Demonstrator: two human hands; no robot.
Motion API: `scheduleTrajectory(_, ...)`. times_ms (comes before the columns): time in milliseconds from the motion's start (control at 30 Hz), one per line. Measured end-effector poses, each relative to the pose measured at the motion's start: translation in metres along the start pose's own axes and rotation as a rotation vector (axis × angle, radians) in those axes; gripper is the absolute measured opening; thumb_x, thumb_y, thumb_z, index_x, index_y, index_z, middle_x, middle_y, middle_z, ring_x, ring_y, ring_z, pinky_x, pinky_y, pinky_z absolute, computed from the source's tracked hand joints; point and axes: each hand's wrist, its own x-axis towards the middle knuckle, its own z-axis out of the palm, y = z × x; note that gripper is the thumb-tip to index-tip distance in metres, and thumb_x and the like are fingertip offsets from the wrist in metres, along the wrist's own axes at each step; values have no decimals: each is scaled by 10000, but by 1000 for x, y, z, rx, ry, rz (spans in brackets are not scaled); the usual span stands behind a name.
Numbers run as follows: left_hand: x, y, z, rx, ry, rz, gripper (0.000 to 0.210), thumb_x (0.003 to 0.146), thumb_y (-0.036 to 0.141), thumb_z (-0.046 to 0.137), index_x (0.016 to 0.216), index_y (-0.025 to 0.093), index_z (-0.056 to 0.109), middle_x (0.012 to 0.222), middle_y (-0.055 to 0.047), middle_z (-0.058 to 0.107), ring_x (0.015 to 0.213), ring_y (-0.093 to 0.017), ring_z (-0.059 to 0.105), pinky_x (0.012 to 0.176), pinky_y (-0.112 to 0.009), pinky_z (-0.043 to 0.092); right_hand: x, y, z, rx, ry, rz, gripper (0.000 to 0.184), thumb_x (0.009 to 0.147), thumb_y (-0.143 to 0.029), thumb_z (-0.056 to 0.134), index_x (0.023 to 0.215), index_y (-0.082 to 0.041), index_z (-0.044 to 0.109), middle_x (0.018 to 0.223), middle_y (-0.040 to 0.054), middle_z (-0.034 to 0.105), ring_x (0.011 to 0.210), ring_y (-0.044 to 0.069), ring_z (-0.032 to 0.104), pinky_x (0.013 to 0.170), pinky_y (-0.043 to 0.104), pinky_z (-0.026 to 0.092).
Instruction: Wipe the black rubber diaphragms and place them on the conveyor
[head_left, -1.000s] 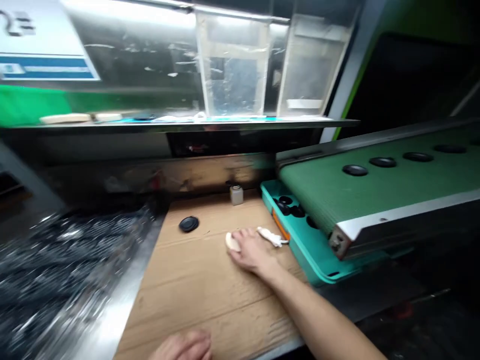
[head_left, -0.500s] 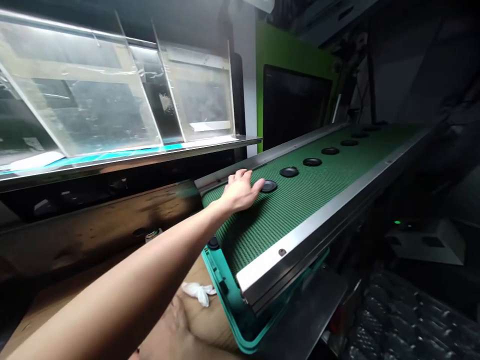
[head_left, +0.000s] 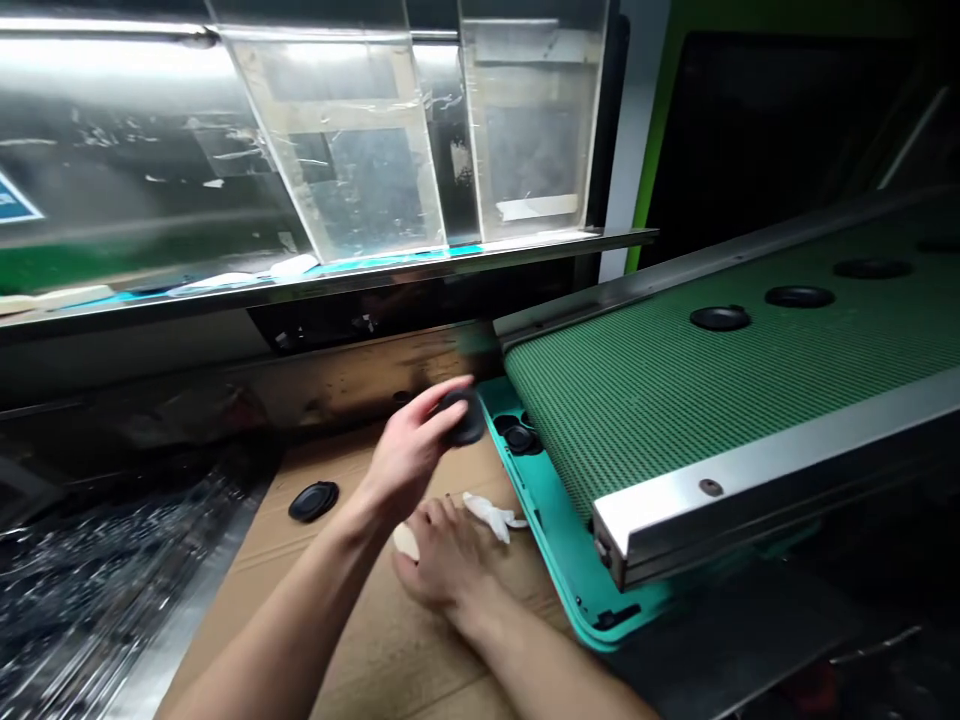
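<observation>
My left hand point(head_left: 409, 450) grips a round black plastic part point(head_left: 465, 418) between thumb and fingers, raised above the cardboard, left of the teal crate point(head_left: 555, 540). My right hand point(head_left: 446, 550) is low over the brown cardboard point(head_left: 360, 640), its fingers curled round a small cream-coloured object point(head_left: 406, 542) that is mostly hidden. A crumpled white cloth or tissue point(head_left: 491, 515) lies just beyond the right hand. To the left, a small stack of black round parts point(head_left: 313, 500) rests on the cardboard. More black parts point(head_left: 519, 437) lie inside the crate.
A green conveyor belt point(head_left: 637, 390) with metal side rails point(head_left: 750, 470) slopes in from the right, its end above the crate. Several black round parts point(head_left: 720, 318) sit on it. Behind stands a metal ledge point(head_left: 525, 250) with clear panels. Clear plastic wrapping or trays point(head_left: 112, 590) lie at left.
My left hand has left the belt with a black part and is now over the cardboard. The view has swung left, bringing my right hand and the stacked parts into clearer sight.
</observation>
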Motion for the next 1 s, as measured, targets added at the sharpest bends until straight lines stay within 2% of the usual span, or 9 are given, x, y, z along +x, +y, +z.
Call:
scheduleTrajectory(100,-63,-40,-98,-8,341,-157,640,676,262,810,1268,223,570,1025,-49,681,795,-133,630,695,-237,509,7,-4,-6,150,238,142,304,855,-360,589,1111,-198,583,1003,89,577,968,248,537,864,403,464)
scheduleTrajectory(167,-93,-67,-132,-30,448,-263,583,642,254,835,1172,178,605,959,-60,688,745,-142,633,652,-246,511,8,-16,-9,273,378,151,323,887,-364,569,1170,-208,563,1064,92,567,1005,229,538,898,377,459)
scheduleTrajectory(200,-103,-77,-139,-73,442,-293,505,653,259,828,1104,154,627,937,-69,689,755,-154,639,663,-256,514,7,-23,-8,318,393,116,328,891,-361,571,1182,-211,561,1084,93,562,1015,222,538,904,366,461)
scheduleTrajectory(300,-116,-89,-140,-255,310,-295,296,743,239,748,1007,143,656,923,-75,690,794,-164,643,692,-254,507,0,-38,-1,349,308,-17,320,886,-347,592,1182,-225,584,1090,90,555,1005,214,545,880,343,481)
scheduleTrajectory(400,-116,-83,-138,-502,233,-285,125,803,171,638,916,136,678,909,-65,691,810,-149,635,766,-259,502,-6,-42,11,255,267,-39,331,894,-349,589,1198,-221,598,1094,100,553,1011,228,543,878,361,488)
scheduleTrajectory(467,-117,-79,-139,-657,201,-300,132,833,182,577,892,125,680,944,-82,693,870,-174,642,855,-301,497,-10,-42,19,179,257,-39,349,911,-352,566,1230,-212,589,1110,110,549,1025,236,537,887,375,487)
scheduleTrajectory(600,-119,-82,-139,-819,135,-379,348,921,364,478,1040,93,662,1046,-146,688,1031,-256,633,977,-393,460,-17,-52,27,-6,201,-112,393,966,-317,452,1334,-200,526,1153,137,539,1046,258,519,874,398,490)
scheduleTrajectory(833,-115,-91,-146,-872,263,-389,389,967,322,379,1126,65,624,1074,-153,693,1081,-245,631,1020,-367,446,10,-66,30,-201,89,-96,367,938,-389,491,1253,-229,586,1084,129,561,960,272,499,793,390,483)
scheduleTrajectory(1000,-113,-96,-148,-829,306,-401,354,971,302,389,1096,82,636,1068,-139,698,1056,-227,643,999,-352,468,13,-58,40,-183,115,-14,362,909,-314,509,1240,-190,592,1083,139,558,975,281,490,816,400,475)
